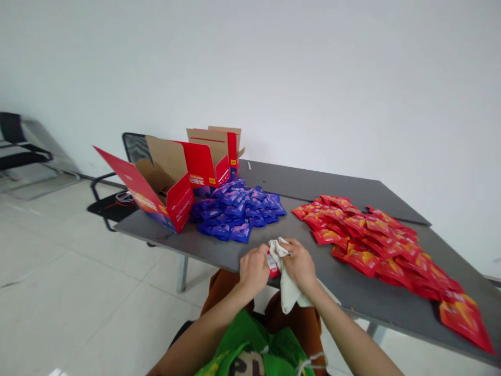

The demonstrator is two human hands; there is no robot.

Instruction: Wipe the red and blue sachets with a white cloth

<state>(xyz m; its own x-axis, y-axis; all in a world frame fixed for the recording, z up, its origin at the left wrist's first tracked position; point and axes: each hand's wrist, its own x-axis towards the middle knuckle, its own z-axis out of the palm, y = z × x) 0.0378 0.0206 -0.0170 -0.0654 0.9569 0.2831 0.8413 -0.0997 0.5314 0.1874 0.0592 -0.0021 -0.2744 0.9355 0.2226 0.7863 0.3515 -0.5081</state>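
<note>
At the table's front edge my left hand point(254, 269) is closed on a red packet point(273, 265), whose white label faces up. Against that packet my right hand point(299, 265) presses a bunched white cloth point(288, 290), its fingers closed around the fabric. The cloth's loose end hangs over the table edge above my lap. Just beyond my left hand lies a heap of blue packets point(237, 206). A long spread of red packets point(366, 237) covers the table to the right of my right hand. Part of the held packet is hidden by my fingers and the cloth.
An open red cardboard box point(182, 201) stands at the left end of the grey table point(309, 180). Behind it are more open boxes point(201, 162). A black chair point(107, 203) with a coiled cable sits beyond that end. A white wall point(297, 89) rises behind.
</note>
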